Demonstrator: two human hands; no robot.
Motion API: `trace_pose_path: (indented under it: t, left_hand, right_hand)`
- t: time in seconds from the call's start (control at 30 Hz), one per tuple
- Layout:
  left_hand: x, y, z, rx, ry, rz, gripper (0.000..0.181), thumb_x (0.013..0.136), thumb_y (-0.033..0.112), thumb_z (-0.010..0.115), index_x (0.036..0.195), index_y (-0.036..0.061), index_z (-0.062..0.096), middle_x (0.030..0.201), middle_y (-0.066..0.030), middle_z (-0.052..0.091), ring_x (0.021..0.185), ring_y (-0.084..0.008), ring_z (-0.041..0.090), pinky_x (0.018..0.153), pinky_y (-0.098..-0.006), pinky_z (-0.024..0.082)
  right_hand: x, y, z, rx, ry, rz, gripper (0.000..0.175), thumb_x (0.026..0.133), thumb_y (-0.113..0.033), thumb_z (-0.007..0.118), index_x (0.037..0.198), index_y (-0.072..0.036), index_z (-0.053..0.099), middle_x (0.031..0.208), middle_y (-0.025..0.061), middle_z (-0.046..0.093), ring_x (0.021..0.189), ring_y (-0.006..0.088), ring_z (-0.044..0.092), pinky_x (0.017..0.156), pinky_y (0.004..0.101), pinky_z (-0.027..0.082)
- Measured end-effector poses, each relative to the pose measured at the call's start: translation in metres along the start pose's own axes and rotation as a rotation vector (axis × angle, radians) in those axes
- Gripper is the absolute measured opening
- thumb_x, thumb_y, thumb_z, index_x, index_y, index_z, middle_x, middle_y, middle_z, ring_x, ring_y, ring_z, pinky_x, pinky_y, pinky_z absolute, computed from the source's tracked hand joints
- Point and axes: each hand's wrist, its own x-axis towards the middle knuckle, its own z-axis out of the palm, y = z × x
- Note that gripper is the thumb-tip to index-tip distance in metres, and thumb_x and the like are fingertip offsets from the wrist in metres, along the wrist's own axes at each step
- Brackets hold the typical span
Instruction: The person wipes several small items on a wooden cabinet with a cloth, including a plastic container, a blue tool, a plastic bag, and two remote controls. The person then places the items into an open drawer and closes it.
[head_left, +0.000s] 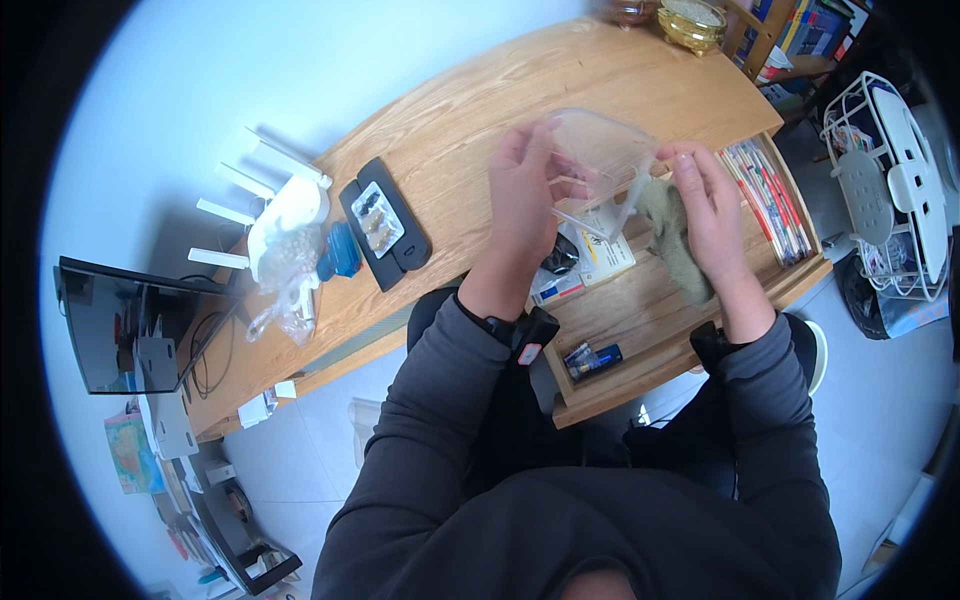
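A clear plastic box (607, 150), tilted, is held above the open drawer by my left hand (525, 187), whose fingers show through its wall. My right hand (703, 202) grips an olive-green cloth (671, 240), and its fingertips meet the box's right rim. The cloth hangs down over the wooden drawer (637, 319). Behind and under the box, part of the drawer's contents is hidden. A booklet (611, 255) and a black item in clear plastic (561, 256) lie in the drawer near my left wrist.
Booklets (769, 202) stand packed at the drawer's right end; pens (589, 360) lie at its front left. On the wooden desk (480, 142) are a black case (384, 225), a plastic bag (289, 262), a white router (296, 210) and a monitor (120, 326). A white rack (889, 180) stands right.
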Motion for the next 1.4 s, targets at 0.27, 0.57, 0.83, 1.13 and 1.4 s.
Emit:
trace_pose_path:
  t: [0.27, 0.57, 0.83, 1.13, 1.4]
  left_hand:
    - [-0.005, -0.006, 0.004, 0.206, -0.127, -0.136, 0.031, 0.099, 0.023, 0.055, 0.12, 0.0006, 0.054, 0.084, -0.0075, 0.058, 0.071, -0.0223, 0.067, 0.056, -0.0285, 0.055]
    - [-0.006, -0.024, 0.011, 0.358, -0.196, -0.169, 0.038, 0.098, 0.025, 0.057, 0.126, 0.0003, 0.05, 0.108, -0.0116, 0.056, 0.095, -0.0209, 0.063, 0.074, -0.0323, 0.056]
    - [-0.002, -0.027, 0.007, 0.431, -0.084, -0.009, 0.037, 0.099, 0.025, 0.056, 0.124, -0.001, 0.051, 0.116, -0.0095, 0.054, 0.101, -0.0174, 0.06, 0.086, -0.0303, 0.051]
    - [-0.001, -0.025, 0.005, 0.38, -0.113, -0.013, 0.037, 0.099, 0.025, 0.055, 0.124, -0.0018, 0.051, 0.121, -0.0132, 0.052, 0.1, -0.0201, 0.062, 0.085, -0.0316, 0.051]
    - [-0.001, -0.019, 0.001, 0.359, -0.126, 0.001, 0.039, 0.099, 0.026, 0.057, 0.124, -0.0022, 0.051, 0.125, -0.0139, 0.051, 0.102, -0.0221, 0.063, 0.085, -0.0326, 0.052]
  right_hand:
    - [-0.003, -0.001, -0.024, 0.067, -0.208, 0.16, 0.018, 0.094, -0.016, 0.067, 0.109, -0.006, 0.064, 0.066, -0.0096, 0.044, 0.063, 0.0009, 0.037, 0.058, 0.02, 0.03]
    - [-0.008, 0.002, -0.067, -0.105, -0.376, 0.282, 0.014, 0.088, -0.015, 0.073, 0.088, -0.005, 0.064, 0.073, -0.0084, 0.054, 0.067, 0.0013, 0.043, 0.061, 0.0196, 0.036]
    - [-0.012, 0.023, -0.1, -0.296, -0.405, 0.446, 0.017, 0.086, -0.017, 0.074, 0.083, -0.003, 0.064, 0.068, -0.0037, 0.055, 0.065, 0.0061, 0.048, 0.06, 0.0245, 0.04]
    - [-0.009, 0.068, -0.075, -0.544, -0.3, 0.428, 0.022, 0.086, -0.022, 0.07, 0.087, 0.0, 0.068, 0.075, 0.0107, 0.064, 0.071, 0.0197, 0.061, 0.068, 0.0334, 0.048]
    - [-0.009, 0.096, -0.056, -0.529, -0.448, 0.474, 0.029, 0.088, -0.025, 0.067, 0.101, 0.001, 0.07, 0.09, 0.0191, 0.07, 0.086, 0.0285, 0.067, 0.081, 0.0354, 0.051]
